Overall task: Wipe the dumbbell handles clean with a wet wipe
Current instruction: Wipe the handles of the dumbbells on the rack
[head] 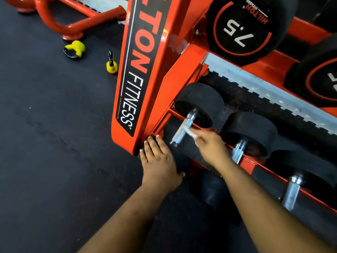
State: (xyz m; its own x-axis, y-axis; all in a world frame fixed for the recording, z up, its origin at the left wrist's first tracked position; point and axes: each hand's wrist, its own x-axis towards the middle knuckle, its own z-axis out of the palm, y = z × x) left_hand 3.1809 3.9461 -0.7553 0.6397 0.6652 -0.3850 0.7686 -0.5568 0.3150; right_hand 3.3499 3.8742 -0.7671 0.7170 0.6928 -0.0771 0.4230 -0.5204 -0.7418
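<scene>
Lowest rack tier: we take the wiping of the end dumbbell handle as the step in hand. The right hand pinches the wet wipe against the knurled bar; the left hand rests flat, fingers straight, on that dumbbell's near head. Next, we judge, come the neighbouring handles (two visible).

Two yellow kettlebells (one tipped over) on dark floor beside orange frame.
</scene>
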